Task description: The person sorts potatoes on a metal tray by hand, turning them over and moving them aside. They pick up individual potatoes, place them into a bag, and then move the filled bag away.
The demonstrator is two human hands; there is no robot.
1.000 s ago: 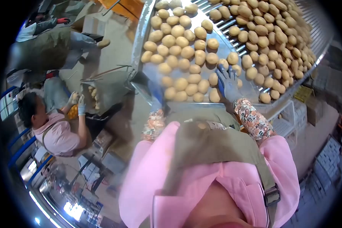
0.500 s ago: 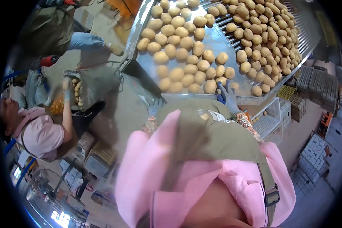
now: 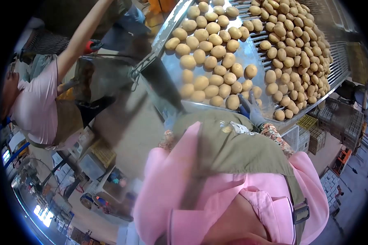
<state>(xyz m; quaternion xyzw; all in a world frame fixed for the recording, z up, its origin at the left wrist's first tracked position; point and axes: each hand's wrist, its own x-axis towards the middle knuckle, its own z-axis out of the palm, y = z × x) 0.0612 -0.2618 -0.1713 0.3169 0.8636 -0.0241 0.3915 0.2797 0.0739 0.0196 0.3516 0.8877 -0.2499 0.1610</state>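
My right hand (image 3: 254, 112), in a grey-blue glove, is at the front edge of a metal tray (image 3: 173, 77), its fingers spread beside the nearest potatoes (image 3: 232, 102). Nothing shows in its grip. My left hand (image 3: 170, 120), gloved too, hangs low beside the tray's left corner, next to a dark chute (image 3: 155, 83) with a sheet of plastic at its lower end. Its fingers are blurred. Loose potatoes (image 3: 210, 62) lie in a single layer over the tray.
A large heap of potatoes (image 3: 298, 53) rests on metal bars (image 3: 255, 38) at the right. To my left, a person in a pink shirt (image 3: 39, 104) stretches an arm upward. Stacked crates (image 3: 339, 116) stand at the right, with bins and boxes (image 3: 92, 165) at the lower left.
My view has shifted, so the tray and potatoes sit farther right. The person on the left has raised an arm from the sack of potatoes. My hands stay near the tray's front edge.
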